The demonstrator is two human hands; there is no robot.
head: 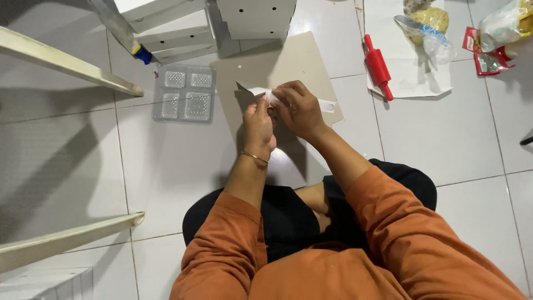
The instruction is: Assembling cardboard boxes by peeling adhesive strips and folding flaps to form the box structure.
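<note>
We see a person in orange sleeves sitting on the white tile floor [444, 133], looking down at two hands held close together near the middle of the view. The left hand [258, 125] and the right hand [300, 108] both pinch a small white paper strip [327, 105], and the fingers [280, 95] are closed tight on it. The strip pokes out past the right hand toward 3 o'clock and past the left hand toward 10 o'clock. Under the hands lies a flat beige cardboard sheet [294, 61] on the floor. At 9 o'clock from the hands sits a clear plastic tray [185, 94] with four little wells. At 12 o'clock stand white boxes [255, 16] with small round holes. At 2 o'clock a red rolling pin [378, 66] lies on the edge of a white sheet [411, 72]. Farther toward 2 o'clock we see a clear bag [427, 25] with something yellow inside, and in the top right corner a red packet [486, 55] beside another clear bag [505, 25]. A thin gold bangle [254, 158] circles the left wrist.
</note>
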